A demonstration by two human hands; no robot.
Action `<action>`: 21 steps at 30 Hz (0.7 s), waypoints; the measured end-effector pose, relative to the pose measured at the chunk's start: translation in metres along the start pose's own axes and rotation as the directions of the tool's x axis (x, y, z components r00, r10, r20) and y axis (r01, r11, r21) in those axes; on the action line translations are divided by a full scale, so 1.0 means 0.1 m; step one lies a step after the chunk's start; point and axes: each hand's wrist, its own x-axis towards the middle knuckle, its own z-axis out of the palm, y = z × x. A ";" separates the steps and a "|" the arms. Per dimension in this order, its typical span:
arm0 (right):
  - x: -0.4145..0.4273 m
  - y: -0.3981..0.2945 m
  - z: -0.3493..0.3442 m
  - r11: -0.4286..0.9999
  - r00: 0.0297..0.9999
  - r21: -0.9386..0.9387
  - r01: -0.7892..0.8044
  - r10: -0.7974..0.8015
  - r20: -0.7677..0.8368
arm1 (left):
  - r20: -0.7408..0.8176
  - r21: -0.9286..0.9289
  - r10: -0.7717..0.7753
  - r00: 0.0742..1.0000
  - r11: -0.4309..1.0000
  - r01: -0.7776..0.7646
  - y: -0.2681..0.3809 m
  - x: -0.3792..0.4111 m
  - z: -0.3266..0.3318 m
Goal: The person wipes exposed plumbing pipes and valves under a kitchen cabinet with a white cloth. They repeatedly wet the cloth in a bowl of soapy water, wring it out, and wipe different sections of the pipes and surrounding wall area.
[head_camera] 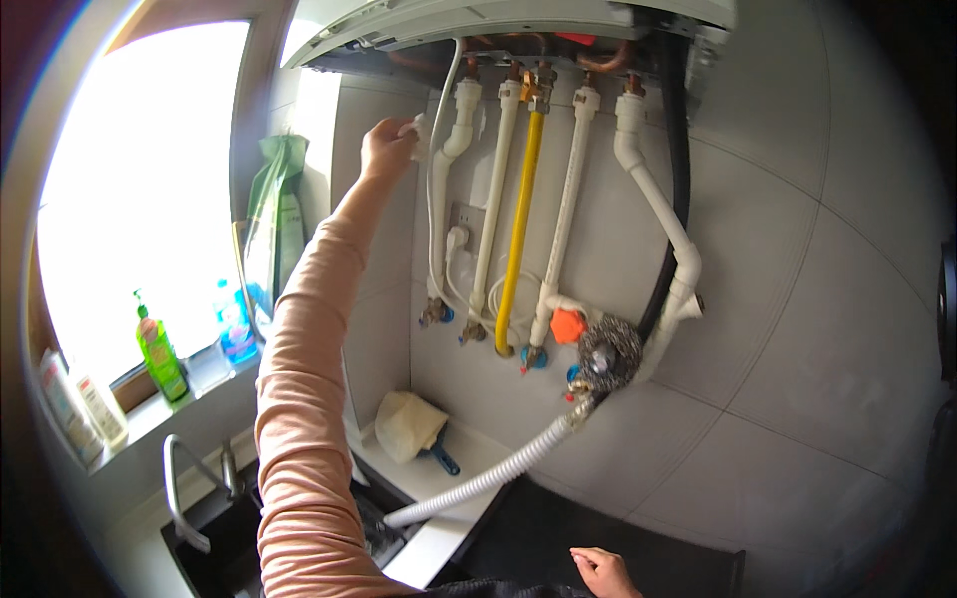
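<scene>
My left hand (390,149) is raised at the upper left of the pipes, its fingers closed on a crumpled white tissue or cloth (419,138). Close to its right are a thin white cable (431,194) and a white plastic pipe (457,134) under a wall-mounted boiler (523,46). Beyond them run more white pipes (572,187) and a yellow gas pipe (523,224). My right hand (602,572) is low at the bottom edge, over a dark surface, fingers curled together with nothing visible in them.
A black sink (179,534) with a curved tap (173,478) lies lower left. Bottles, including a green pump bottle (161,362), line the windowsill. A ribbed white hose (486,478) crosses to the sink. A blue-handled brush or dustpan (445,452) lies in the corner; steel wool (628,340) surrounds a fitting.
</scene>
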 end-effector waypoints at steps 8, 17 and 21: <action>0.71 -0.19 0.61 0.994 0.996 -0.069 0.087 -0.085 0.029 | -0.137 0.248 0.465 0.875 0.871 -0.424 -0.05 0.51 0.86; 0.71 0.16 0.83 0.986 0.985 -0.114 -0.121 0.133 0.107 | 0.053 0.288 0.627 0.777 0.736 -0.613 -0.07 0.19 0.90; 0.69 0.24 0.82 0.978 0.981 -0.138 -0.159 0.172 0.089 | 0.290 0.288 0.262 0.921 0.894 -0.344 -0.02 0.41 0.73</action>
